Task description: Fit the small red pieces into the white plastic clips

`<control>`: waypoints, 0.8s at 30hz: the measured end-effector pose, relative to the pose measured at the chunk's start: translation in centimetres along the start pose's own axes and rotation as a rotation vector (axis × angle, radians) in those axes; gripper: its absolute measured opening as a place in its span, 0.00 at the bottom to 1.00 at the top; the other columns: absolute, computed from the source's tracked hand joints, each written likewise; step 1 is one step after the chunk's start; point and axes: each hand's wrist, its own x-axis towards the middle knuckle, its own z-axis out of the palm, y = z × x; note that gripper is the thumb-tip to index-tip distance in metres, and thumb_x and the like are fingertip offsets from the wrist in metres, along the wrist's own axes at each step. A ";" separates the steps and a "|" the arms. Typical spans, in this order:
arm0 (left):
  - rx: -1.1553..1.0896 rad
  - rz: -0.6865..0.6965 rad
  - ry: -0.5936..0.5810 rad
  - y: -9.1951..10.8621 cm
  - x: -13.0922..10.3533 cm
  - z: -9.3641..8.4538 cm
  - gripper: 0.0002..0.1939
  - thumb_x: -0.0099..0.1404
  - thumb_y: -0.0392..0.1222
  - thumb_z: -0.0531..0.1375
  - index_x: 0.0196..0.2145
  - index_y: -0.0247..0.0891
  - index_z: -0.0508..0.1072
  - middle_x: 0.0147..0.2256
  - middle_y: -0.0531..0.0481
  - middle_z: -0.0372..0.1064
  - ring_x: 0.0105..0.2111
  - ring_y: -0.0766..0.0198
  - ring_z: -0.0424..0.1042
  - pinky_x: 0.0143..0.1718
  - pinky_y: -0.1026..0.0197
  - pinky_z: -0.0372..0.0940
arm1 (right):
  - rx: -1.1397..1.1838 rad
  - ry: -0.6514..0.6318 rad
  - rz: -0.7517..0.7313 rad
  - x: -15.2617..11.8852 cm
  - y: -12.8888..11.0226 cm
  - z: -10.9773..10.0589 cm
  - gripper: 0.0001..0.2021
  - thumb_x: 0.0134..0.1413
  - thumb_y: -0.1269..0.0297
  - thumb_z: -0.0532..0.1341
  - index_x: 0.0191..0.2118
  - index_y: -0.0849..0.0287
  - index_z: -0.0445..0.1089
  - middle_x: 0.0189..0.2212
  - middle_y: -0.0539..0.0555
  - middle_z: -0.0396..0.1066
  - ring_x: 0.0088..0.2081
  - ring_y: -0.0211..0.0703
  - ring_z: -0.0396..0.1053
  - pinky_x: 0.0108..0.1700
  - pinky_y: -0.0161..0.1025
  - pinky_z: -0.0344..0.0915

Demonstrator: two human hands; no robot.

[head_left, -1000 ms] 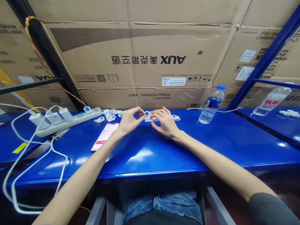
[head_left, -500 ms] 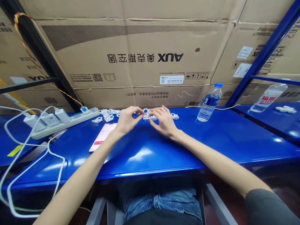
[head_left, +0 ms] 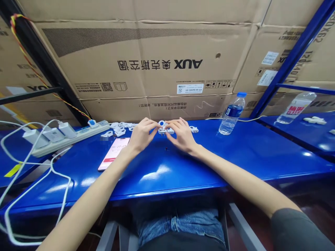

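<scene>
A white plug with a ring handle (head_left: 162,130) is between my two hands, its metal prongs pointing down toward me just above the blue table. My left hand (head_left: 142,135) pinches it from the left, thumb and forefinger close to the ring. From the right, my right hand (head_left: 181,134) holds its other end with curled fingers, which cover part of it. Behind my left hand lies a group of similar white plug parts (head_left: 120,130). Just right of my right hand is another white plug (head_left: 194,129). A tiny dark reddish piece (head_left: 166,149) lies in front of my hands.
A phone (head_left: 113,153) showing a timer lies by my left forearm. On the left stands a power strip (head_left: 70,139) with chargers and looping white cables (head_left: 52,167). A water bottle (head_left: 232,113) stands at right. Large cardboard boxes (head_left: 157,42) wall off the back.
The view has shifted slightly, so everything sits a little further left. Both hands keep their grip on the plug, with only slight finger movement.
</scene>
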 end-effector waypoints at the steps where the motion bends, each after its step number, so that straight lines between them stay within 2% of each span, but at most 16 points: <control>1: 0.004 0.009 0.007 0.0 -0.1 0.1 0.13 0.75 0.41 0.56 0.41 0.40 0.81 0.41 0.45 0.81 0.41 0.57 0.72 0.43 0.56 0.69 | 0.003 0.003 0.005 0.0 0.1 0.1 0.07 0.69 0.63 0.59 0.47 0.54 0.74 0.54 0.55 0.78 0.58 0.50 0.71 0.71 0.56 0.51; 4: 0.011 0.032 0.058 0.0 -0.1 0.4 0.11 0.73 0.38 0.57 0.42 0.40 0.81 0.43 0.46 0.79 0.44 0.57 0.72 0.44 0.56 0.70 | 0.021 0.028 0.011 -0.1 0.4 0.4 0.07 0.69 0.63 0.60 0.47 0.55 0.74 0.54 0.56 0.78 0.57 0.51 0.71 0.69 0.57 0.53; 8: 0.039 -0.008 0.086 0.1 -0.1 0.3 0.09 0.68 0.38 0.61 0.45 0.40 0.80 0.44 0.45 0.73 0.45 0.58 0.73 0.41 0.58 0.70 | 0.043 0.043 0.036 -0.1 0.5 0.5 0.08 0.69 0.62 0.60 0.48 0.55 0.75 0.53 0.57 0.78 0.56 0.52 0.71 0.67 0.56 0.56; 11: 0.060 -0.004 0.065 0.3 -0.1 0.3 0.09 0.66 0.39 0.64 0.44 0.39 0.78 0.42 0.46 0.71 0.44 0.58 0.73 0.44 0.57 0.70 | 0.064 0.046 0.053 -0.1 0.5 0.4 0.08 0.68 0.62 0.61 0.48 0.56 0.75 0.53 0.57 0.78 0.55 0.52 0.71 0.65 0.54 0.59; 16: 0.100 0.005 0.013 0.2 -0.2 0.4 0.06 0.67 0.39 0.63 0.42 0.40 0.78 0.41 0.47 0.71 0.44 0.57 0.72 0.46 0.56 0.69 | 0.085 0.027 0.071 -0.2 0.5 0.5 0.09 0.69 0.61 0.60 0.48 0.56 0.75 0.53 0.57 0.78 0.55 0.52 0.71 0.63 0.51 0.61; 24: 0.108 -0.026 -0.068 -0.4 -0.3 0.5 0.06 0.69 0.41 0.62 0.42 0.41 0.78 0.43 0.47 0.71 0.47 0.57 0.72 0.49 0.55 0.69 | 0.097 -0.022 0.090 -0.3 0.8 1.0 0.09 0.70 0.62 0.59 0.49 0.57 0.75 0.55 0.58 0.77 0.58 0.51 0.71 0.64 0.51 0.61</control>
